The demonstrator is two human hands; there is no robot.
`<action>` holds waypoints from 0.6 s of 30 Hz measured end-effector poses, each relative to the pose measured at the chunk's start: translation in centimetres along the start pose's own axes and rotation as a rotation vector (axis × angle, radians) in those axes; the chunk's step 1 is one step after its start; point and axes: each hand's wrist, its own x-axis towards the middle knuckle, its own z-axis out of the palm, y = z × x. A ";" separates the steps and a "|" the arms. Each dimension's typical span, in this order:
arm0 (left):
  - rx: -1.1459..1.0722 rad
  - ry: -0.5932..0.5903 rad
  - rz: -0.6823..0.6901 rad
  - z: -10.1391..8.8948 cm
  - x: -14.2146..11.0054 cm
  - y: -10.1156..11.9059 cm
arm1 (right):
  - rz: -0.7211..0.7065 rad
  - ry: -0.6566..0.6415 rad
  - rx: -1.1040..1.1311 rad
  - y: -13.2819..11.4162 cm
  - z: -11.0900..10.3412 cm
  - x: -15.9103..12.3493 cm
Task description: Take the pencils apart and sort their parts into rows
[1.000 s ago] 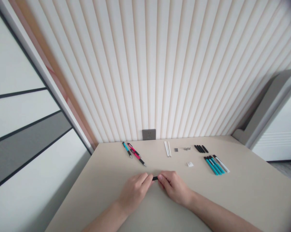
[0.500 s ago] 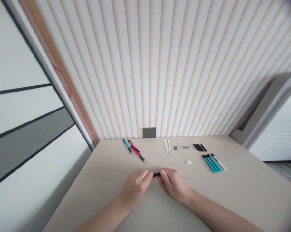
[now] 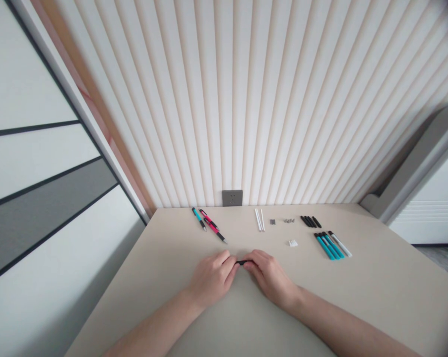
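My left hand [image 3: 213, 276] and my right hand [image 3: 269, 275] pinch a short black pen part [image 3: 242, 262] between them, one hand at each end. Only its black middle shows; the ends are hidden in my fingers. Beyond my left hand lie a teal and black pen [image 3: 199, 218] and two red and black pens [image 3: 217, 231]. Farther right are several teal pen barrels [image 3: 328, 246] with black ends, a white barrel [image 3: 340, 243], and several black grips [image 3: 310, 221].
Thin white refill tubes [image 3: 259, 219], small dark springs [image 3: 272, 222], little metal tips [image 3: 288, 220] and small white pieces [image 3: 292, 243] lie on the beige table [image 3: 164, 263]. A ribbed wall with a dark socket [image 3: 232, 198] rises behind; a cabinet [image 3: 41, 238] stands at left.
The whole view has shifted slightly. My right fingers have come nearer my left ones and changed their hold, so the black part shows from a slightly different side.
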 end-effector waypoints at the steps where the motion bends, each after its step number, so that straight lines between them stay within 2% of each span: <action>1: 0.000 0.008 -0.011 0.0 0.1 0.0 | 0.004 0.013 0.013 0.0 0.0 0.1; 5: 0.005 0.076 -0.014 -0.2 0.2 0.0 | 0.005 0.036 0.047 0.0 -0.1 0.4; 9: 0.010 0.133 0.041 -0.1 0.2 0.0 | 0.016 -0.010 -0.046 0.1 0.0 0.5; 14: -0.002 0.145 0.062 0.4 0.0 -0.1 | -0.015 -0.015 -0.092 0.1 0.0 0.1; 18: -0.025 0.098 0.055 0.6 0.0 -0.3 | -0.030 -0.010 -0.092 -0.4 -0.2 -0.1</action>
